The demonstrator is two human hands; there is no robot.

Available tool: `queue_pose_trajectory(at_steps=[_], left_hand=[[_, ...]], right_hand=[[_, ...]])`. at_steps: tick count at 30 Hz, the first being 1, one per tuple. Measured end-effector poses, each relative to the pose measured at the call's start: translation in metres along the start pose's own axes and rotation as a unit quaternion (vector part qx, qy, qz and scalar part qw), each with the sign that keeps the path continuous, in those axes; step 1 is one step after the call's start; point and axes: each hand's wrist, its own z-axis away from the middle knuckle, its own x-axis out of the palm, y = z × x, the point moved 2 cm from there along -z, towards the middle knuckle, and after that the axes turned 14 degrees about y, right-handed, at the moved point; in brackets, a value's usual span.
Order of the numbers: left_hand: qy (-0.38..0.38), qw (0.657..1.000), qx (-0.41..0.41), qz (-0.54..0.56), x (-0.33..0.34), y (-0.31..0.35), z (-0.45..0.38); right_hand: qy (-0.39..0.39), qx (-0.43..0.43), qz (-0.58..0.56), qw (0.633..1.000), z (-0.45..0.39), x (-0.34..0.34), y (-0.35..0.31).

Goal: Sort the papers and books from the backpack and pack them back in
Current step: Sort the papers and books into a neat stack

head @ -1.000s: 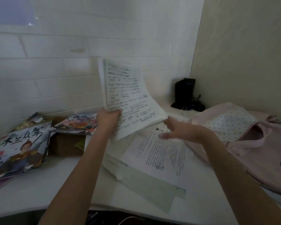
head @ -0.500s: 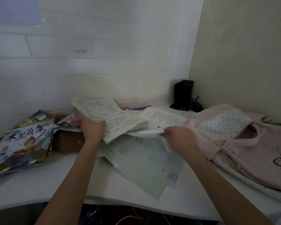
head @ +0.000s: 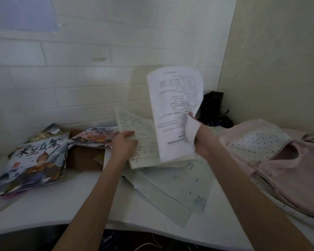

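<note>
right hand [head: 203,140] grips printed sheet [head: 174,105], upright, left of pink backpack [head: 272,153] | left hand [head: 124,144] clasps paper stack [head: 141,142], further left

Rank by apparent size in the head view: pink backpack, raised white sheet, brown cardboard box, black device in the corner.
1. pink backpack
2. raised white sheet
3. brown cardboard box and black device: similar; the device sits farther away, so unranked.

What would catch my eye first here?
The white sheet raised upright in the right hand at centre, with the left hand gripping more papers beside it. Colourful books lie at left on the desk, a pink backpack at right.
</note>
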Motion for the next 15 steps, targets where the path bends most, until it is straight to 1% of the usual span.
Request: queue_pose_trajectory(at_steps=[2,3,4,5,6,7,9,10,11,12,13,14,15], left_hand=[[-0.022,0.994,-0.081,0.075,0.012,0.0,0.014],[-0.025,0.98,-0.139,0.139,0.015,0.003,0.019],[-0.029,0.958,-0.192,0.209,0.019,0.005,0.022],[-0.027,0.939,-0.22,0.264,0.022,0.005,0.023],[-0.029,0.932,-0.22,0.286,0.024,0.005,0.023],[-0.039,0.935,-0.21,0.284,0.024,0.005,0.024],[-0.053,0.949,-0.193,0.243,0.023,-0.003,0.027],[-0.053,0.958,-0.181,0.214,0.021,-0.008,0.027],[-0.046,0.967,-0.162,0.19,0.019,-0.013,0.027],[-0.032,0.974,-0.144,0.17,0.018,-0.015,0.026],[-0.016,0.979,-0.129,0.157,0.016,-0.015,0.023],[-0.001,0.983,-0.114,0.146,0.014,-0.014,0.021],[0.013,0.986,-0.102,0.133,0.013,-0.012,0.017]], right_hand=[[-0.007,0.068,-0.023,0.997,0.003,0.012,0.023],[0.002,0.092,-0.01,0.996,0.004,0.015,0.033],[0.015,0.108,0.007,0.994,0.005,0.017,0.042],[0.025,0.118,0.019,0.992,0.005,0.017,0.05],[0.034,0.13,0.022,0.991,0.006,0.017,0.056],[0.038,0.143,0.022,0.989,0.006,0.016,0.06],[0.059,0.146,0.044,0.986,0.005,0.012,0.06],[0.092,0.137,0.06,0.984,0.003,0.008,0.057],[0.14,0.131,0.061,0.98,0.0,0.0,0.053],[0.2,0.126,0.053,0.97,-0.004,-0.009,0.047],[0.253,0.103,0.075,0.959,-0.008,-0.022,0.042],[0.288,0.065,0.147,0.944,-0.011,-0.034,0.035],[0.289,0.023,0.271,0.918,-0.012,-0.045,0.029]])
